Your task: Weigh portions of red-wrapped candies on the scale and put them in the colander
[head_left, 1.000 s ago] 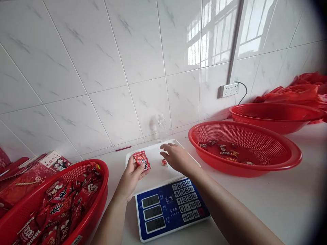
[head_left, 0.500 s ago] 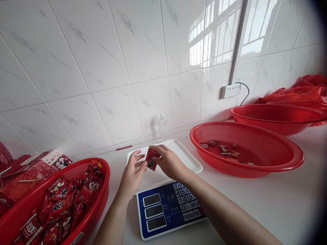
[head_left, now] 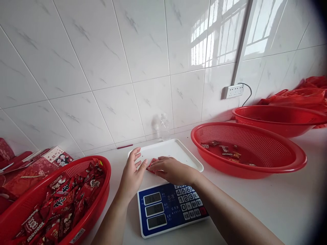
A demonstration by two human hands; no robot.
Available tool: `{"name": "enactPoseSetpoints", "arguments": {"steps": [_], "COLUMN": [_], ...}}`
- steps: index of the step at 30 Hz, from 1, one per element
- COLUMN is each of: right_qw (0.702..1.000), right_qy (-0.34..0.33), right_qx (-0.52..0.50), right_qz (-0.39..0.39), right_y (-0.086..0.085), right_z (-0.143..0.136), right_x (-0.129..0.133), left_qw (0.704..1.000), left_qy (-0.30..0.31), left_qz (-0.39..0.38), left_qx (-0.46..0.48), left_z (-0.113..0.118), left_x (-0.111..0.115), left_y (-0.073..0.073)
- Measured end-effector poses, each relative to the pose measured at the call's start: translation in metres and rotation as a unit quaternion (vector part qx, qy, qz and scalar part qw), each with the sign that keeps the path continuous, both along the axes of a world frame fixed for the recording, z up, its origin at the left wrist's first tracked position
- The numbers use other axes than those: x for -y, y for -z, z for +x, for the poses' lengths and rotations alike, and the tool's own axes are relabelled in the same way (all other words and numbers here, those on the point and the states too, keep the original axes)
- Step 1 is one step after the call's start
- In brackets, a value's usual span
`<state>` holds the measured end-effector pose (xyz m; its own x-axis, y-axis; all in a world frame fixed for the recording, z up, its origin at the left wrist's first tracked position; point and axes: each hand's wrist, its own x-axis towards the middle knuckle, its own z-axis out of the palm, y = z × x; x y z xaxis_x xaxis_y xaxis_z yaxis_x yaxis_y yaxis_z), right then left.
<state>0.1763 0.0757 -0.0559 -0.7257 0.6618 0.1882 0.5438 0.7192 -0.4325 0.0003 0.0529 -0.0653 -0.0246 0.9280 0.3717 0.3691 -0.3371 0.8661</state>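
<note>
My right hand (head_left: 170, 170) is over the white tray of the scale, its fingers and thumb around a small red wrapped snack packet (head_left: 151, 162). Part of the packet is covered by the fingers. To the left, my left hand (head_left: 134, 172) has its fingers apart and holds nothing; its thumb tip is close to the packet. Beneath both hands is the white scale tray (head_left: 181, 149). The scale's blue panel (head_left: 167, 221), with three displays and a keypad, lies nearer to me and is partly hidden by my right forearm.
On the left, a red basket (head_left: 108, 177) holds many red packets, with a printed red box (head_left: 33, 175) behind it. A red basket (head_left: 288, 153) with several small packets stands right; another red basket (head_left: 276, 124) is behind. A clear bottle (head_left: 165, 126) stands by the tiled wall.
My right hand has turned palm down and lowered the packet toward the tray, covering more of it. My left hand has come off the packet and stays beside it.
</note>
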Motion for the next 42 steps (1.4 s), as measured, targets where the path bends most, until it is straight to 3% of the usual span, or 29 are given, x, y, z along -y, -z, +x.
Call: {"name": "enactPoseSetpoints", "arguments": {"steps": [3, 8, 16, 22, 27, 31, 33, 36, 39, 42], "right_qw": [0.999, 0.993, 0.975, 0.978, 0.985, 0.989, 0.989, 0.985, 0.981, 0.979], "right_qy": [0.006, 0.114, 0.212, 0.194, 0.168, 0.139, 0.143, 0.166, 0.185, 0.194], "right_qx": [0.034, 0.042, 0.061, 0.075, 0.033, -0.002, -0.014, -0.027, -0.034, -0.035], "right_qz": [0.001, -0.003, 0.021, 0.016, 0.029, 0.042, 0.043, 0.048, 0.051, 0.048], "right_y": [0.006, 0.012, -0.004, -0.001, 0.003, -0.001, -0.003, -0.004, -0.003, -0.004], "right_z": [0.000, 0.004, 0.021, 0.017, 0.022, 0.030, 0.035, 0.042, 0.046, 0.048], "right_x": [-0.003, -0.013, -0.013, -0.011, -0.011, -0.010, -0.009, -0.008, -0.010, -0.010], "left_qw": [1.000, 0.999, 0.998, 0.995, 0.985, 0.958, 0.930, 0.904, 0.870, 0.835], "left_qy": [0.008, 0.018, 0.021, 0.045, 0.046, -0.023, -0.093, -0.157, -0.177, -0.154], "left_qz": [-0.004, -0.014, -0.005, 0.020, 0.057, 0.053, -0.015, -0.095, -0.218, -0.331], "left_qx": [-0.009, -0.024, -0.063, -0.092, -0.153, -0.281, -0.356, -0.386, -0.406, -0.411], "left_z": [0.001, 0.002, 0.008, 0.014, 0.010, -0.024, -0.057, -0.117, -0.172, -0.202], "left_x": [0.002, 0.003, 0.007, 0.016, 0.029, 0.032, 0.032, 0.035, 0.047, 0.067], "left_y": [0.000, 0.001, 0.001, 0.000, -0.014, -0.028, -0.031, -0.033, -0.031, -0.030]}}
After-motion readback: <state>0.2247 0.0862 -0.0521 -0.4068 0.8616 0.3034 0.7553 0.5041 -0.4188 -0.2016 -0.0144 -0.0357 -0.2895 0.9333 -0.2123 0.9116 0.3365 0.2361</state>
